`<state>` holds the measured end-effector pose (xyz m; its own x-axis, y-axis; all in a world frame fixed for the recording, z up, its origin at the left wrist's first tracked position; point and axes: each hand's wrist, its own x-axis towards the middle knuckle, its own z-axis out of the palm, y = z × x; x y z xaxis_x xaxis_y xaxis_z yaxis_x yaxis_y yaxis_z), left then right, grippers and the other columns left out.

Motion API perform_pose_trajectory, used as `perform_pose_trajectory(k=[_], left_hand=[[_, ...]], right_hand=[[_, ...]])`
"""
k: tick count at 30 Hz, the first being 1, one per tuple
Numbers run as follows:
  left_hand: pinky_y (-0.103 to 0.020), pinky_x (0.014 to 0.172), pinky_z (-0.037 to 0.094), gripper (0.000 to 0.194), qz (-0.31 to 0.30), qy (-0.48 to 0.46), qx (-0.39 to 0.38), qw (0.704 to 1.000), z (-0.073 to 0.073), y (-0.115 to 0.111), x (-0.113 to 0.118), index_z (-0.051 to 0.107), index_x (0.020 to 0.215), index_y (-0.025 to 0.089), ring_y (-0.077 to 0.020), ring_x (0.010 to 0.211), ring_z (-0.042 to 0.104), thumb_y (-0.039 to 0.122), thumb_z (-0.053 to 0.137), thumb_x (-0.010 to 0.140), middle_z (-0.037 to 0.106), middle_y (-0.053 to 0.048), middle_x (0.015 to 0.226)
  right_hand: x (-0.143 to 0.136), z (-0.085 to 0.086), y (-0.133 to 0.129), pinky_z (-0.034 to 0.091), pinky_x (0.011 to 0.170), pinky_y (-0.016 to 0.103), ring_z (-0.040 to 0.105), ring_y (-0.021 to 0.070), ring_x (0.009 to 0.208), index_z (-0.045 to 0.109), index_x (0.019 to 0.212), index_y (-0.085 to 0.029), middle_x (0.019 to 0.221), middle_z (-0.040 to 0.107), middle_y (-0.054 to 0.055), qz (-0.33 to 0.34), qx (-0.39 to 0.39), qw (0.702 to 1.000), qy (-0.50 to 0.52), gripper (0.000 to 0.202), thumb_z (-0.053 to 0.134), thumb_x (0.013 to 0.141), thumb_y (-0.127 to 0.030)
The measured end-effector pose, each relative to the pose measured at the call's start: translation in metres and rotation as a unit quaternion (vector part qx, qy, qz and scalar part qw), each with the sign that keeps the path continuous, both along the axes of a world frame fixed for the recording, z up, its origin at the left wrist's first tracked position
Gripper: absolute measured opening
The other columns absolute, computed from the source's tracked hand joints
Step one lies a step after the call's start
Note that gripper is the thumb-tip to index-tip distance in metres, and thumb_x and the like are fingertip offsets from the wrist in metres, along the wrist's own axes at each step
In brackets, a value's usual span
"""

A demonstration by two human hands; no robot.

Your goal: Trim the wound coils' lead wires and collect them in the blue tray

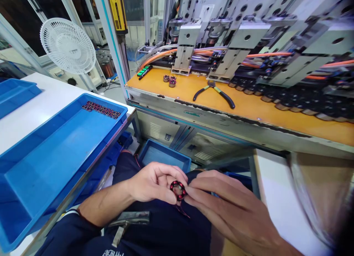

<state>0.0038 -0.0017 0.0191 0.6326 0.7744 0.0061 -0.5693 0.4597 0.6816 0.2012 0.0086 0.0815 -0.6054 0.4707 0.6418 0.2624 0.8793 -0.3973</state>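
Note:
In front of my lap, my left hand (159, 184) is closed around a small ring-shaped motor stator (178, 190) with dark red windings. The stator's open centre faces up toward me. Thin reddish lead wires (182, 211) hang from its lower side. My right hand (224, 200) is pinched at the stator's right edge, fingertips touching it; whether a wire is also between them is hidden.
On the left table, a blue tray (55, 145) holds rows of stators (101, 109) at its far end. Cutting pliers (214, 92), a few stators (172, 81) and a pen (145, 73) lie on the orange bench (155, 84) beneath the machine. Another blue bin (166, 154) stands below.

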Motion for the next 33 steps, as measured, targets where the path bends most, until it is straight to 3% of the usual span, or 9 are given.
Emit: perform_pose_trajectory(k=[4, 11, 13, 15, 18, 23, 28, 30, 33], left_hand=[[-0.016, 0.062, 0.052, 0.037, 0.023, 0.019, 0.048, 0.998, 0.004, 0.003, 0.000, 0.075, 0.094, 0.016, -0.0058, 0.066, 0.064, 0.014, 0.088, 0.059, 0.060, -0.003, 0.097], [-0.026, 0.076, 0.051, 0.037, 0.173, 0.134, 0.223, 0.950, 0.005, 0.001, 0.001, 0.076, 0.096, 0.019, -0.0118, 0.082, 0.059, 0.015, 0.086, 0.062, 0.060, -0.007, 0.102], [-0.026, 0.078, 0.050, 0.051, 0.168, 0.150, 0.215, 0.950, 0.005, 0.000, 0.000, 0.071, 0.107, 0.020, -0.0130, 0.085, 0.059, 0.017, 0.088, 0.060, 0.061, -0.008, 0.105], [-0.024, 0.074, 0.049, 0.057, 0.123, 0.171, 0.181, 0.961, 0.006, -0.001, -0.002, 0.066, 0.114, 0.018, -0.0108, 0.078, 0.058, 0.021, 0.088, 0.061, 0.063, -0.006, 0.095], [-0.020, 0.063, 0.048, 0.036, 0.056, 0.178, 0.132, 0.974, 0.007, -0.003, -0.007, 0.065, 0.106, 0.014, -0.0072, 0.063, 0.057, 0.027, 0.078, 0.075, 0.061, 0.000, 0.074], [-0.022, 0.064, 0.054, 0.028, 0.068, 0.118, 0.114, 0.984, 0.004, -0.008, -0.008, 0.062, 0.112, 0.014, -0.0098, 0.066, 0.066, 0.021, 0.068, 0.085, 0.067, -0.004, 0.081], [-0.028, 0.075, 0.058, 0.032, 0.107, 0.055, 0.142, 0.983, 0.004, -0.003, -0.004, 0.069, 0.099, 0.014, -0.0156, 0.084, 0.071, 0.020, 0.082, 0.070, 0.065, -0.012, 0.114], [-0.033, 0.081, 0.058, 0.032, 0.121, 0.034, 0.137, 0.983, 0.003, 0.000, -0.002, 0.069, 0.082, 0.013, -0.0183, 0.088, 0.071, 0.019, 0.089, 0.058, 0.067, -0.012, 0.113], [-0.040, 0.090, 0.054, 0.033, 0.128, -0.049, 0.109, 0.985, -0.004, 0.003, 0.003, 0.060, 0.068, 0.014, -0.0236, 0.100, 0.070, 0.017, 0.090, 0.055, 0.073, -0.007, 0.096]], right_hand=[[-0.002, -0.009, -0.007, 0.056, 0.062, 0.023, 0.067, 0.0126, 0.068, 0.066, 0.093, -0.021, 0.078, 0.071, 0.001, -0.041, -0.014, 0.999, 0.025, 0.011, 0.061, 0.089, -0.012], [-0.015, -0.023, -0.016, 0.053, 0.057, 0.020, 0.066, 0.0110, 0.062, 0.062, 0.088, -0.020, 0.073, 0.067, 0.001, -0.119, -0.047, 0.987, 0.100, 0.015, 0.059, 0.083, -0.006], [-0.017, -0.026, -0.016, 0.053, 0.056, 0.019, 0.065, 0.0109, 0.061, 0.061, 0.088, -0.020, 0.071, 0.066, 0.001, -0.134, -0.026, 0.985, 0.105, 0.015, 0.057, 0.082, -0.006], [-0.018, -0.028, -0.015, 0.053, 0.057, 0.019, 0.066, 0.0111, 0.062, 0.059, 0.088, -0.020, 0.071, 0.066, 0.001, -0.140, -0.007, 0.984, 0.110, 0.017, 0.057, 0.080, -0.005], [-0.017, -0.028, -0.016, 0.053, 0.055, 0.019, 0.065, 0.0114, 0.060, 0.059, 0.087, -0.020, 0.071, 0.065, 0.000, -0.145, -0.003, 0.985, 0.092, 0.015, 0.057, 0.081, -0.006], [-0.014, -0.029, -0.019, 0.053, 0.056, 0.020, 0.065, 0.0119, 0.060, 0.059, 0.089, -0.020, 0.073, 0.064, 0.001, -0.175, 0.016, 0.983, 0.053, 0.013, 0.057, 0.084, -0.008], [-0.009, -0.038, -0.021, 0.055, 0.060, 0.022, 0.067, 0.0137, 0.067, 0.059, 0.096, -0.019, 0.081, 0.065, 0.003, -0.195, 0.005, 0.980, 0.022, 0.016, 0.058, 0.084, -0.009], [-0.006, -0.043, -0.020, 0.055, 0.061, 0.022, 0.067, 0.0143, 0.069, 0.059, 0.097, -0.019, 0.083, 0.065, 0.005, -0.189, -0.004, 0.982, 0.007, 0.015, 0.056, 0.086, -0.010], [0.006, -0.056, -0.016, 0.057, 0.064, 0.024, 0.067, 0.0154, 0.072, 0.060, 0.098, -0.018, 0.084, 0.065, 0.006, -0.160, 0.007, 0.987, 0.025, 0.016, 0.057, 0.085, -0.010]])
